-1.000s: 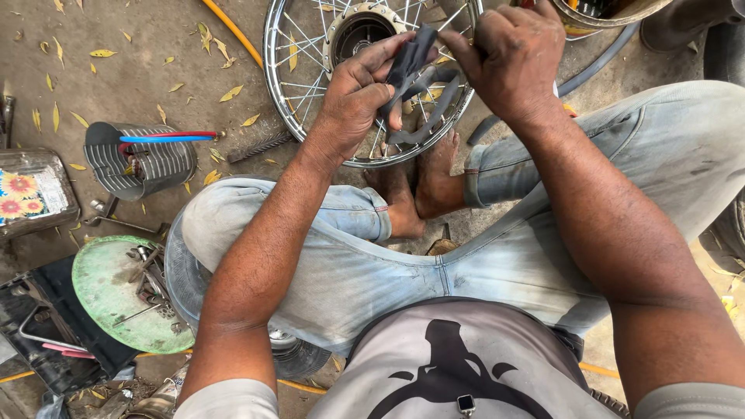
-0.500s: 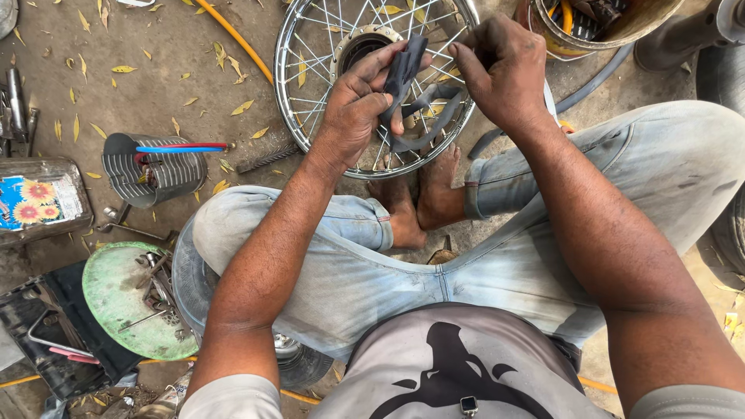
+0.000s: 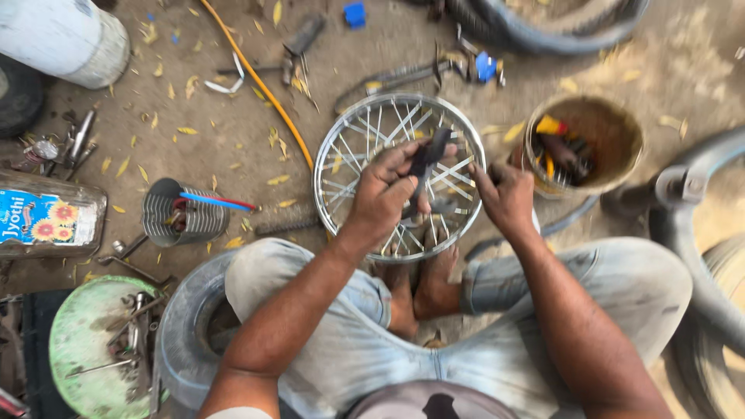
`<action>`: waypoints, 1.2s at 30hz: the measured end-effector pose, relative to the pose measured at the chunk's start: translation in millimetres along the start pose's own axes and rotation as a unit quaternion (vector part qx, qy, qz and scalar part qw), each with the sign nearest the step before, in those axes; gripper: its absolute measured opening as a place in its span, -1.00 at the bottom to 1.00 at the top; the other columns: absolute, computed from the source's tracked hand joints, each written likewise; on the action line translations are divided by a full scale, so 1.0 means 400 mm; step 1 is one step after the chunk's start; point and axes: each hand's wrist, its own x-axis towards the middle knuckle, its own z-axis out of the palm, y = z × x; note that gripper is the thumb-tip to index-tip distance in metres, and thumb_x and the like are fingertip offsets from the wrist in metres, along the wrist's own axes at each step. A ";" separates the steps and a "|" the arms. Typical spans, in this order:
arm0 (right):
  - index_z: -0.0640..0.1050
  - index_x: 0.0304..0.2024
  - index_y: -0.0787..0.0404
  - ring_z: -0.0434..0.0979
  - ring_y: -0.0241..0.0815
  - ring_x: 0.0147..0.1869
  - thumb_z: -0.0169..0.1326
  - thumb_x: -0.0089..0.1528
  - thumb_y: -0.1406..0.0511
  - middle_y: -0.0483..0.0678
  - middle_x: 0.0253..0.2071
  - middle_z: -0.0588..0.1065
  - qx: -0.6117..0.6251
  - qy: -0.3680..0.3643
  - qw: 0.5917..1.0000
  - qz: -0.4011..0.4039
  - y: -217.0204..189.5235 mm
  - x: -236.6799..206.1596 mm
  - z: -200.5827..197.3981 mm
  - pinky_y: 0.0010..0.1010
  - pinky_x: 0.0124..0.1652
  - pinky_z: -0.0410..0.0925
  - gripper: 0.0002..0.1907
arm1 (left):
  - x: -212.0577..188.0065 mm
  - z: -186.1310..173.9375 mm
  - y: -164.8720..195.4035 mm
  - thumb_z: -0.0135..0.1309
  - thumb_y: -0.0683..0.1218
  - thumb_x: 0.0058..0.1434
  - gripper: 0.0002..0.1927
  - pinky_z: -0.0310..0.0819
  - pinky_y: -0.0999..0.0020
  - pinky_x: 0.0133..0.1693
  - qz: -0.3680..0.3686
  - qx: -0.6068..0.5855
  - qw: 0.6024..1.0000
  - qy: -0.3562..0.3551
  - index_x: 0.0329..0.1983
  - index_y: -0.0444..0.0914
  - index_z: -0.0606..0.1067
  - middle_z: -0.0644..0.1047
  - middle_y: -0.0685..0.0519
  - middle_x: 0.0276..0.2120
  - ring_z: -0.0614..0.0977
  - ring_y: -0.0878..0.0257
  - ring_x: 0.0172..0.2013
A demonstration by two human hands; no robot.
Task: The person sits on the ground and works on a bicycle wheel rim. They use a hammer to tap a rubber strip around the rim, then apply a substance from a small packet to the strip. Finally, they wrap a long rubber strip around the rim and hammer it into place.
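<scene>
A person sits cross-legged on the dirt floor of a repair yard, bare feet tucked against a spoked wheel rim lying flat in front of the knees, close enough to work over without leaning. The left hand is closed around a dark rubber strip, pinching it upright above the spokes; the right hand is curled shut near the rim's right side, seemingly on the other end of the strip, though its grip is partly hidden. Held between both hands, the strip stays taut and clear of the spokes.

Tools lie within arm's reach: a worn round basket of hand tools just right of the rim, a finned metal cylinder holding a blue-and-red tool to the left, and a green round tray of small metal parts at the lower left. An orange hose runs across the floor toward the rim. A grey tyre rests under the left knee, and more tyres curve along the top and right edges. Yellow leaves dot the ground.
</scene>
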 end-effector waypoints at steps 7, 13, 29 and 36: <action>0.54 -0.39 0.36 0.46 -0.14 -0.52 0.17 0.28 0.15 0.18 -0.52 0.47 0.040 0.009 0.999 -0.026 0.038 0.006 0.028 -0.23 -0.40 0.34 -0.64 | -0.061 0.168 0.266 -0.23 -0.28 0.58 -0.57 0.59 0.54 -0.23 0.195 0.089 0.976 -0.031 0.48 -0.34 0.26 0.55 -0.13 0.22 0.58 0.46 -0.33; 0.54 -0.35 0.35 0.48 -0.21 -0.37 0.19 0.28 0.17 0.00 -0.49 0.51 0.111 -0.058 0.992 0.015 0.057 0.003 0.020 -0.25 -0.35 0.39 -0.67 | -0.146 0.217 0.348 -0.25 -0.29 0.65 -0.67 0.59 0.60 -0.23 0.232 0.124 0.962 -0.070 0.41 -0.29 0.31 0.57 -0.07 0.23 0.56 0.48 -0.37; 0.54 -0.36 0.35 0.45 -0.29 -0.46 0.25 0.22 0.21 0.03 -0.53 0.52 0.050 -0.128 0.990 0.031 -0.030 0.016 0.044 -0.34 -0.39 0.37 -0.70 | -0.165 0.162 0.374 -0.23 -0.32 0.53 -0.61 0.60 0.49 -0.22 0.233 0.160 0.957 -0.065 0.39 -0.29 0.30 0.55 -0.08 0.13 0.59 0.35 -0.29; 0.54 -0.38 0.40 0.46 -0.20 -0.47 0.29 0.19 0.24 0.11 -0.51 0.52 0.014 -0.086 0.996 -0.001 -0.046 0.008 0.030 -0.30 -0.38 0.36 -0.69 | -0.166 0.173 0.363 -0.24 -0.32 0.52 -0.63 0.62 0.48 -0.20 0.252 0.165 0.951 -0.071 0.36 -0.30 0.28 0.58 -0.08 0.13 0.60 0.39 -0.32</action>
